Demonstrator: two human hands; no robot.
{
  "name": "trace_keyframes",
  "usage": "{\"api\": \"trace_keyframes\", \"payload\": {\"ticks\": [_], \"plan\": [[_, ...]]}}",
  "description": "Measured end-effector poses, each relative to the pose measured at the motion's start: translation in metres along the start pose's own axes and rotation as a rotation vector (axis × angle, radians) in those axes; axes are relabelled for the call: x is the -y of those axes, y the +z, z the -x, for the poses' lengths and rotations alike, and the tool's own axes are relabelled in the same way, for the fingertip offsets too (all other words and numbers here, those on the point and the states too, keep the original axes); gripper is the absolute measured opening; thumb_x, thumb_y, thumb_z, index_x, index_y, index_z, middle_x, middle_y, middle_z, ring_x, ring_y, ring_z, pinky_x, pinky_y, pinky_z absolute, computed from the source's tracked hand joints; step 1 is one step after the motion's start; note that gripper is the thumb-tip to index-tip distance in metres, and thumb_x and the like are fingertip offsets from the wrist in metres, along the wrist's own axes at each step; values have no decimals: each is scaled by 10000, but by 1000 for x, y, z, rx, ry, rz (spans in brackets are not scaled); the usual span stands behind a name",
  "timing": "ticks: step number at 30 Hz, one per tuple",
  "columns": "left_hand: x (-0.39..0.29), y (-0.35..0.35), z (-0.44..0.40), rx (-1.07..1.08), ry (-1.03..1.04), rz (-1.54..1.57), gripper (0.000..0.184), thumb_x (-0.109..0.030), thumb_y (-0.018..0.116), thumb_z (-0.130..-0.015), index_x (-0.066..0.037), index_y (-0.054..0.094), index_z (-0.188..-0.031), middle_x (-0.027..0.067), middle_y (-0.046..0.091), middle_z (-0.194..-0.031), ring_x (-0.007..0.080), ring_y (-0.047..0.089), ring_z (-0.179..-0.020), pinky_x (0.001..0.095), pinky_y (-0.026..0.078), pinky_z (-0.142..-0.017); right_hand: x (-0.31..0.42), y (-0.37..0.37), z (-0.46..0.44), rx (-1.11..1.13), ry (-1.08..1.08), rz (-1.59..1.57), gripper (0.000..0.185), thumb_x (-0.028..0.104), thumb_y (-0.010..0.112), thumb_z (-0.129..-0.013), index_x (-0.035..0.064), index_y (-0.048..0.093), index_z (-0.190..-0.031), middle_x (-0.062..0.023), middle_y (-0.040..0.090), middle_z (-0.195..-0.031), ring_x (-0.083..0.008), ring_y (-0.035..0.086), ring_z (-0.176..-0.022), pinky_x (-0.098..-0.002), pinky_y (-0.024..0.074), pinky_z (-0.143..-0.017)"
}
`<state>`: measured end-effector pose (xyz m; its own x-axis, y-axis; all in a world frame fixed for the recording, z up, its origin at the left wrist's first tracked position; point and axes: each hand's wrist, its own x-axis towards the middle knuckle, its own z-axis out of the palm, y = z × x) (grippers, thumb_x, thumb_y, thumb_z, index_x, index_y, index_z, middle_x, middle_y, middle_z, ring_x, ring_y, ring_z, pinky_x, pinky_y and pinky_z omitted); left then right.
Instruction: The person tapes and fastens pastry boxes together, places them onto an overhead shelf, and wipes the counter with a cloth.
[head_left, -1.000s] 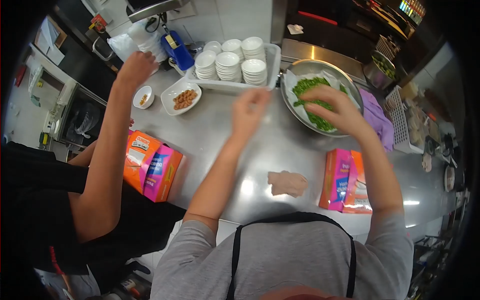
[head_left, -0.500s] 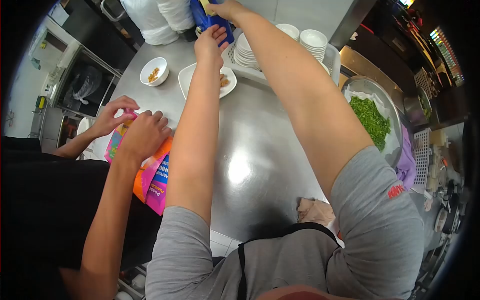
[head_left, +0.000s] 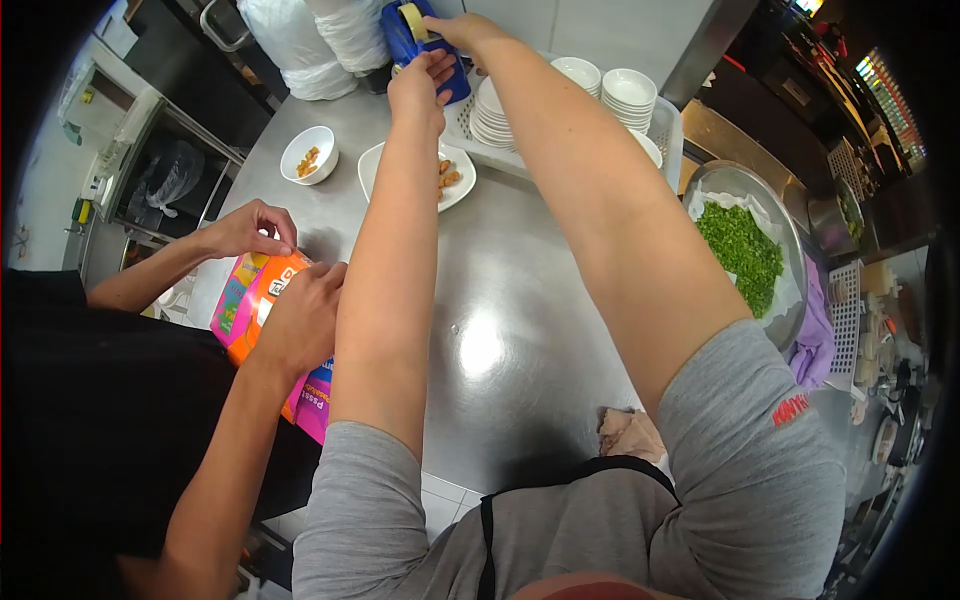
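Note:
A blue tape dispenser [head_left: 452, 78] with a yellowish tape roll [head_left: 412, 22] stands at the far edge of the steel table. My left hand [head_left: 418, 88] is at its near side, fingers stretched out and partly spread against the blue body. From the right, my right hand [head_left: 462, 34] reaches over it, fingertips closed at the tape roll; the exact grip is small and partly hidden. Beneath my left forearm lies a white plate [head_left: 460, 190] holding brown pieces of food [head_left: 447, 176].
Another person's hands [head_left: 305, 315] hold a pink and orange bag [head_left: 250, 290] at left. A white bowl [head_left: 325, 142], a basket [head_left: 667, 140] of stacked dishes [head_left: 628, 88], a metal bowl [head_left: 797, 290] of chopped greens [head_left: 740, 250] and a crumpled cloth [head_left: 630, 435] surround the table [head_left: 520, 300].
My right hand has shifted slightly down and right at the tape dispenser, while my left stays beside it. The other person's hands have moved along the bag, showing more of its front.

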<state>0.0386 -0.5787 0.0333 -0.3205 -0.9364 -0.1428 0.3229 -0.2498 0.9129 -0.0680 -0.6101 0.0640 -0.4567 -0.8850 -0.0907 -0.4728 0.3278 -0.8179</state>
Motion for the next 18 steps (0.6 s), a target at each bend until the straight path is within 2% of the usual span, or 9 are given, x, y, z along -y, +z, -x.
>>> {"api": "trace_keyframes", "payload": {"ticks": [2, 4, 6, 7, 9, 11, 13, 16, 18], "plan": [[0, 1, 3, 3, 4, -36, 266, -219, 413, -876, -60, 544, -1044, 70, 617, -1031, 177, 519, -1006, 385, 311, -893, -9, 7, -15, -3, 94, -159, 457, 480, 606, -657, 98, 659, -903, -162, 615, -946, -220, 592, -900, -313, 430, -785], [2, 0, 0, 3, -2, -50, 259, -217, 420, -871, -60, 545, -1034, 67, 614, -1037, 177, 518, -1006, 389, 312, -890, -6, 2, -4, 18, 32, -145, 385, 436, 638, -669, 71, 672, -787, -216, 575, -1002, -245, 562, -934, -317, 429, -786], [3, 2, -1, -4, 15, -47, 265, -237, 417, -876, -56, 551, -1016, 65, 616, -1006, 178, 514, -1014, 389, 314, -886, 0, -4, 17, -301, -264, -83, 332, 334, 616, -712, 4, 652, -725, -196, 633, -777, -296, 618, -752, -353, 475, -699], [3, 2, -2, -1, 18, -46, 265, -237, 417, -876, -56, 551, -1016, 65, 616, -1006, 178, 514, -1014, 389, 314, -886, 0, -7, 27, -305, -267, -82, 332, 334, 616, -712, 4, 652, -725, -196, 633, -777, -296, 618, -752, -353, 475, -699], [3, 1, -3, -23, 35, -5, 265, -273, 439, -873, -57, 589, -904, 67, 642, -881, 170, 561, -859, 416, 312, -845, -6, -17, 54, -434, -496, 63, 380, 363, 608, -704, 10, 660, -834, -213, 620, -900, -314, 601, -860, -358, 459, -767], [-2, 4, -2, -41, 33, -28, 282, -296, 444, -872, -57, 590, -899, 69, 641, -878, 174, 565, -842, 418, 317, -836, -24, -18, 117, -256, -457, -500, 288, 308, 650, -753, 21, 634, -764, -150, 429, -1269, -291, 424, -1143, -384, 325, -938], [-3, 5, -4, -84, 26, -65, 325, -353, 479, -855, -49, 597, -864, 73, 642, -851, 180, 575, -806, 414, 334, -806, -36, -16, 146, -252, -340, -631, 274, 258, 641, -755, 34, 583, -609, -132, 442, -1244, -265, 429, -1126, -346, 310, -947], [-8, 9, -10, -112, 22, -137, 328, -358, 539, -826, -37, 605, -837, 75, 645, -832, 174, 572, -826, 394, 328, -801, -51, -8, 156, -228, -272, -621, 257, 248, 631, -759, 35, 584, -623, -117, 462, -1212, -243, 425, -1125, -338, 305, -948], [-9, 10, -17, -139, 29, -176, 333, -350, 602, -787, -20, 615, -830, 75, 646, -796, 184, 592, -779, 397, 388, -760, -53, -3, 154, -223, -253, -695, 246, 235, 625, -761, 38, 585, -620, -109, 476, -1181, -221, 443, -1090, -326, 310, -938]]}}
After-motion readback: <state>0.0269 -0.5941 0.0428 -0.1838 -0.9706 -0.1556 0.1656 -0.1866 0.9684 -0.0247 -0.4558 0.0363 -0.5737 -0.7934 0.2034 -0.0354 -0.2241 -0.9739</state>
